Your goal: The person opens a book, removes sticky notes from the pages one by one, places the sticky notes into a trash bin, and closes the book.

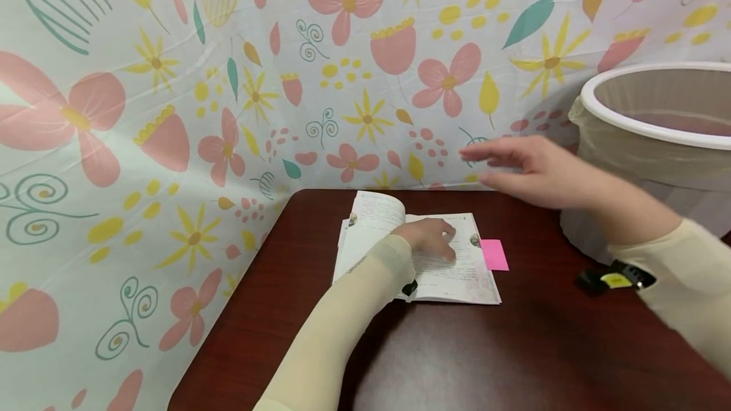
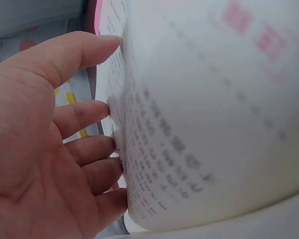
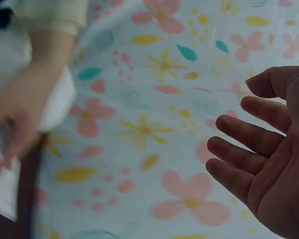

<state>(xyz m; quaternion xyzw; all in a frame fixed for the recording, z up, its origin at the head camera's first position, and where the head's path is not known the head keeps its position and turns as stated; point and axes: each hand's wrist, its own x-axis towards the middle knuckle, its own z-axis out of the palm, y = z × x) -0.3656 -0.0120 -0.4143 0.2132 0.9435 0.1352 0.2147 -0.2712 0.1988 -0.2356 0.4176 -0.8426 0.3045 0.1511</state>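
An open book (image 1: 457,284) with printed pages lies on the dark table, a pink sticky note (image 1: 495,255) jutting from its right edge. My left hand (image 1: 431,238) rests on the right-hand page with fingers spread, its forearm crossing the left page. In the left wrist view the fingertips of that hand (image 2: 65,139) touch the printed page (image 2: 179,124), which curves up beside them. Raised above the table, right of the book, my right hand (image 1: 531,170) holds nothing. The right wrist view shows its fingers relaxed and apart (image 3: 236,164).
A white bin (image 1: 605,208) with a translucent liner stands at the right of the dark wooden table (image 1: 274,309). Behind and to the left hangs a floral-patterned curtain (image 1: 354,81). A black wrist strap with a yellow-green part (image 1: 617,280) is on the right wrist.
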